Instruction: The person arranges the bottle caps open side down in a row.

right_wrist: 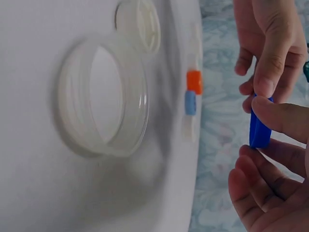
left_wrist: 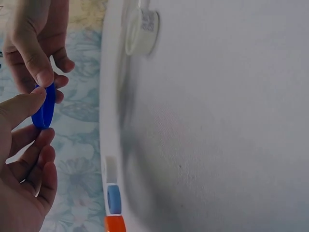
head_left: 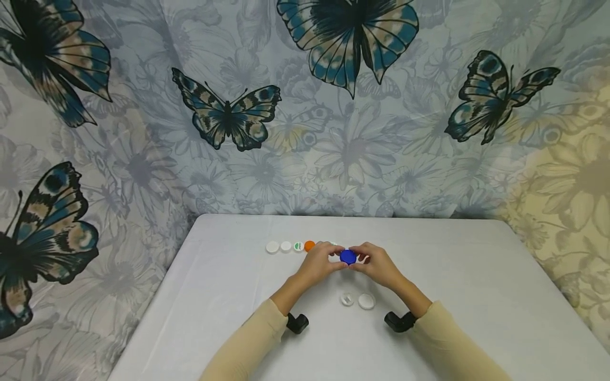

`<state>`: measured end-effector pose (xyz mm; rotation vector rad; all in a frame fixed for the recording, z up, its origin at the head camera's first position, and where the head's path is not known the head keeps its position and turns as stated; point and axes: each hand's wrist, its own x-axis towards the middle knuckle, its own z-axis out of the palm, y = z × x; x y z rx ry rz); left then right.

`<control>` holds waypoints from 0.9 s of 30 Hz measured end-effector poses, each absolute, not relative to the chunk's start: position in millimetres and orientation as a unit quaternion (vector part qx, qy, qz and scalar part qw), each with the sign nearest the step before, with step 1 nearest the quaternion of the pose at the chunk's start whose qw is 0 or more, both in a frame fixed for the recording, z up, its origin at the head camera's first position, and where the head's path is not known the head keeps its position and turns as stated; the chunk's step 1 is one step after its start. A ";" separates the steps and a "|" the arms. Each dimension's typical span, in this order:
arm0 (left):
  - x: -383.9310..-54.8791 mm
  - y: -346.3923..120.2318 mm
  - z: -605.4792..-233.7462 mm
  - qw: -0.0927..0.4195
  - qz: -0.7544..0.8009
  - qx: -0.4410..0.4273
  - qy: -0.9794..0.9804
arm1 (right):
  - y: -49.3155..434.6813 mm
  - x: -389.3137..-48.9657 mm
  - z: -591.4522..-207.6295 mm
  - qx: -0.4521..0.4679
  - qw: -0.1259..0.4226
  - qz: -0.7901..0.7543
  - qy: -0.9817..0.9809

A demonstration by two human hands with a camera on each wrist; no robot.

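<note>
A round blue cap [head_left: 348, 257] is held up over the white table between both hands, its flat face toward the head view. My left hand [head_left: 320, 260] pinches its left side with thumb and fingertips. On the right side my right hand [head_left: 378, 262] grips it the same way. Both wrist views show the blue cap [left_wrist: 44, 107] edge-on, thumbs at its near rim. Closer to me than the hands, a small white cap [head_left: 347, 300] and a wider whitish cap [head_left: 366, 301] lie on the table; the wider one [right_wrist: 104, 96] looks translucent and hollow in the right wrist view.
Beyond the hands runs a row of caps: white ones [head_left: 272, 247], one with a green print [head_left: 298, 246], and an orange one [head_left: 309, 245]. The hands partly hide this row; a light blue cap [right_wrist: 190, 102] shows beside the orange one in the wrist views. Butterfly-patterned cloth hangs behind the table [head_left: 229, 317].
</note>
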<state>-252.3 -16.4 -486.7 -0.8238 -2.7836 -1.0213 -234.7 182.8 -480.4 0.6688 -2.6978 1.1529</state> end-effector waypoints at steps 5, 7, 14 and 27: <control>-268.3 -9.8 -495.7 0.018 -0.314 -0.264 -0.912 | 185.7 -250.5 -486.8 0.213 0.047 0.368 -0.904; -274.2 -8.7 -498.7 0.011 -0.308 -0.260 -0.915 | 185.2 -256.7 -489.7 0.215 0.046 0.365 -0.905; -291.7 -3.1 -502.3 0.011 -0.275 -0.247 -0.929 | 183.8 -278.6 -495.5 0.215 0.038 0.354 -0.909; -315.0 12.5 -512.2 0.006 -0.181 -0.220 -0.959 | 183.0 -312.9 -509.2 0.189 -0.003 0.334 -0.923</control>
